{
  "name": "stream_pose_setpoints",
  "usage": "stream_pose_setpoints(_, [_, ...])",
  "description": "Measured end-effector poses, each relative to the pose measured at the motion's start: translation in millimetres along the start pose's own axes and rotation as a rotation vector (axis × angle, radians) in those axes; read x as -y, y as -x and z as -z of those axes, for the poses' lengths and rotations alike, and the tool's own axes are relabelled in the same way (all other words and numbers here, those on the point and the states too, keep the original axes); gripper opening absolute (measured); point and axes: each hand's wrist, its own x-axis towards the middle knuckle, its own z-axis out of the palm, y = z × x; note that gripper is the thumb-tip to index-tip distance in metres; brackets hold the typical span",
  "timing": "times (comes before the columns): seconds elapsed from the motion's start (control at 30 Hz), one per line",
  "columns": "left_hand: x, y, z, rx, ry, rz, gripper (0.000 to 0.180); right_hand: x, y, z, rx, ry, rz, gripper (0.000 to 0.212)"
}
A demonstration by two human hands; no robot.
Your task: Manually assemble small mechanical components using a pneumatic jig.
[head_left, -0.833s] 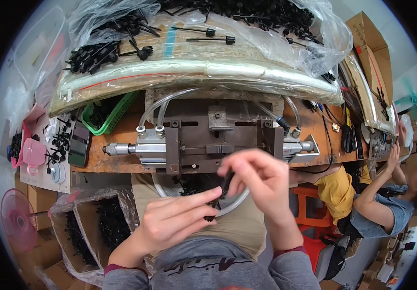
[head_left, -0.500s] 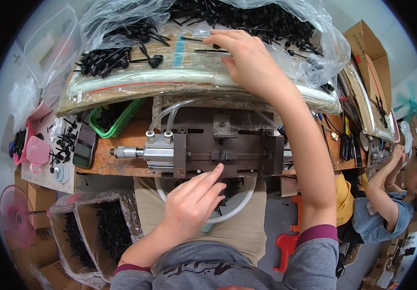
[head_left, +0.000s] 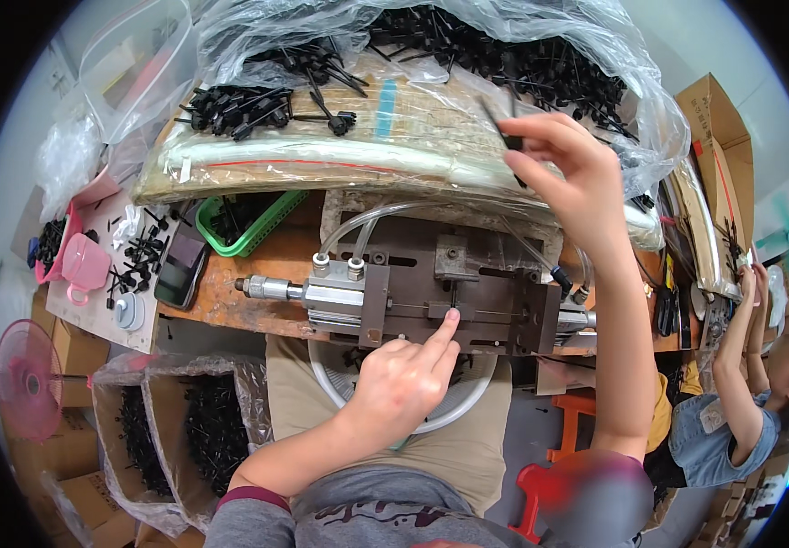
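My right hand (head_left: 570,173) is raised at the right, over the front of the plastic-wrapped carton (head_left: 339,151). Its thumb and fingers pinch a black stemmed plastic part (head_left: 511,142), whose thin stem points up and left. My left hand (head_left: 403,376) is over my lap with its index finger stretched out. That fingertip touches the centre of the dark metal clamping fixture (head_left: 403,321), right at a small black part (head_left: 455,294) seated there. The other left fingers are loosely bent, with nothing seen in them. A silver air cylinder (head_left: 335,301) forms the fixture's left side.
Black parts (head_left: 522,55) are heaped on the carton under clear plastic. A green basket (head_left: 262,224) and a phone (head_left: 182,269) lie left of the fixture. A white-rimmed basin (head_left: 454,416) sits on my lap. Lined boxes (head_left: 175,438) stand lower left; another person (head_left: 723,411) works at right.
My right hand has come back from the carton top toward me and right, now with a black part pinched in it. My left index finger has moved onto the fixture's centre. The view has shifted slightly.
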Motion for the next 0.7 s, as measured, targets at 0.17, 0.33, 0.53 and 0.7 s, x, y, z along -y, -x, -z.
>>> stream_pose_setpoints(0.17, [2,3,2,0.013,0.006,0.04,0.029,37,66,-7,-0.167,-0.45,-0.299,0.031])
stream_pose_setpoints(0.33, [-10,-9,14,-0.257,0.23,0.016,0.036,56,137,-36,-0.205,-0.583,-0.365,0.032])
stream_pose_setpoints(0.53, [-14,-1,22,-0.268,0.305,-0.066,0.035,65,168,-58,-0.266,-0.679,-0.468,0.034])
stream_pose_setpoints(0.7, [-2,10,19,-0.184,0.356,0.016,0.036,73,170,-41,-0.355,-0.537,-0.565,0.031])
